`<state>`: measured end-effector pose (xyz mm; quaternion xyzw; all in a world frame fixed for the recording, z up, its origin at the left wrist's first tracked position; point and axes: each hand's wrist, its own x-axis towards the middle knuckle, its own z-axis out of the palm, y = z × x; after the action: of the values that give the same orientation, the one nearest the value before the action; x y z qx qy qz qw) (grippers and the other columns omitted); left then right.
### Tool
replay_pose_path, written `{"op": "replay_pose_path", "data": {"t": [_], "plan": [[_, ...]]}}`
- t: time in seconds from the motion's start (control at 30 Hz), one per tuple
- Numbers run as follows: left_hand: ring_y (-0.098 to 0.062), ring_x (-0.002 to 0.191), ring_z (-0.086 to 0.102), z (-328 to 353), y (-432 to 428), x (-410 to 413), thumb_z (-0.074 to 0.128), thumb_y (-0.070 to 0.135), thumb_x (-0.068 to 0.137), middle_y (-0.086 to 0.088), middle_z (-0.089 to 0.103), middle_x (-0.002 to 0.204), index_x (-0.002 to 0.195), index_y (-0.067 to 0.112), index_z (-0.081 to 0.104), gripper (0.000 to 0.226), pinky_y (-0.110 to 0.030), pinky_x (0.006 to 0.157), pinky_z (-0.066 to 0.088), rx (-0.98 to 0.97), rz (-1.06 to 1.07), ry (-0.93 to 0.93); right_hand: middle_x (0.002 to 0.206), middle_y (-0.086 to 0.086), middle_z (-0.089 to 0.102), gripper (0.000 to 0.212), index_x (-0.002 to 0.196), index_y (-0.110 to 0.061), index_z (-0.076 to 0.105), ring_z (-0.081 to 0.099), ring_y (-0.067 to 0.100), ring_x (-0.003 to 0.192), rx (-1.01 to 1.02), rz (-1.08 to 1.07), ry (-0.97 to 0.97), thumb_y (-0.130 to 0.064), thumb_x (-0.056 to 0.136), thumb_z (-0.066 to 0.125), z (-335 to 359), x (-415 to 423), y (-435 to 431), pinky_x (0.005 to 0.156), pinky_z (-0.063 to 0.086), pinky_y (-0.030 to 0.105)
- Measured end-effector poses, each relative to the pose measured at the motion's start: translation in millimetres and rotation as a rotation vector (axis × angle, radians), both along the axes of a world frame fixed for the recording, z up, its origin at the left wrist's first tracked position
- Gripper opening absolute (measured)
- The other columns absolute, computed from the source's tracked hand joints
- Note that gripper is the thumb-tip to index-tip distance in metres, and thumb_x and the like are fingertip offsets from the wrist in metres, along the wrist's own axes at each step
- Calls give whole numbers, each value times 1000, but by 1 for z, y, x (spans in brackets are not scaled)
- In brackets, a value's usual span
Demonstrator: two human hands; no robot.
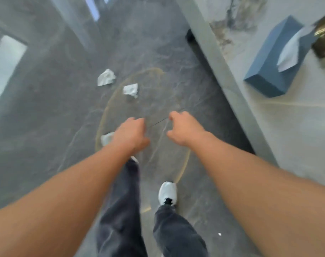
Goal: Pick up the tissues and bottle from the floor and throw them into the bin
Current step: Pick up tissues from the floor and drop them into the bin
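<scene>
Three crumpled white tissues lie on the dark marble floor. One tissue [106, 77] is farthest away, a second tissue [130, 89] lies just right of it, and a third tissue [106, 139] is partly hidden behind my left hand [131, 134]. Both my arms reach forward over the floor. My left hand hangs with loosely curled fingers and holds nothing. My right hand [183, 127] is level with it, with a gap between thumb and fingers, and is also empty. No bottle or bin is in view.
A pale stone table [222, 75] runs along the right, carrying a blue tissue box [269, 71] with a tissue sticking out. A gold ring inlay [102, 115] marks the floor. My legs and a white shoe [168, 192] are below my hands.
</scene>
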<state>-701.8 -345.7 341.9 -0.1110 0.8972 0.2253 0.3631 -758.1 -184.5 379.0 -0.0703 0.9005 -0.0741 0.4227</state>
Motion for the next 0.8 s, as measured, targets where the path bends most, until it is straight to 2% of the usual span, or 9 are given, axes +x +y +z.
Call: {"op": "replay_pose_path", "data": {"t": [0.07,0.2,0.33,0.47,0.57,0.63,0.7,0.8], "plan": [[-37,104,57,-14,-30,-34,62,19,73,-17,58,107,102,12,59,30,-42,86,49,-21,15,-5,127,17,48,46,125,-18,45,51,40,118,-19,-17,20,-24,81,57,-9,-40,-33,98,47,45],[-35,100,57,-53,-75,-96,60,21,72,-11,55,106,98,18,57,26,-38,79,49,-77,-86,-93,128,16,46,44,125,-18,45,50,40,117,-77,-160,36,-25,83,58,-40,-124,-92,95,45,44],[-34,101,56,-87,-109,-154,63,20,72,-12,56,105,98,16,59,27,-37,78,46,-64,-38,-72,130,16,45,45,126,-17,45,49,39,118,-96,-272,-15,-26,83,59,-85,-175,-130,98,44,45],[-36,112,55,-114,-139,-198,61,20,73,-17,55,120,111,13,57,39,-43,91,49,-70,-57,-186,127,18,47,46,125,-18,45,49,41,118,-58,-231,-103,-27,82,59,-131,-196,-154,98,45,45],[-40,113,54,-148,-167,-227,57,20,74,-19,55,122,110,13,56,37,-43,92,49,-61,-27,-126,128,20,47,51,128,-20,43,50,43,118,11,-124,-135,-31,82,60,-179,-209,-174,98,44,44],[-43,115,51,-177,-185,-242,55,21,77,-18,49,124,116,17,53,40,-45,93,46,-104,-32,-94,128,21,45,54,129,-22,42,48,45,118,28,-98,-127,-36,80,62,-215,-210,-193,99,44,45],[-46,116,46,-215,-202,-251,57,23,80,-15,43,126,123,23,48,44,-47,91,45,-153,-25,-85,130,19,40,57,130,-26,41,44,47,119,17,-167,-120,-35,79,64,-249,-205,-216,100,42,46],[-48,113,41,-270,-221,-247,63,21,77,-13,35,129,127,31,41,55,-46,78,42,-182,-82,-124,136,15,29,61,134,-32,37,38,47,118,62,-229,-187,-25,79,64,-302,-185,-238,95,42,46]]}}
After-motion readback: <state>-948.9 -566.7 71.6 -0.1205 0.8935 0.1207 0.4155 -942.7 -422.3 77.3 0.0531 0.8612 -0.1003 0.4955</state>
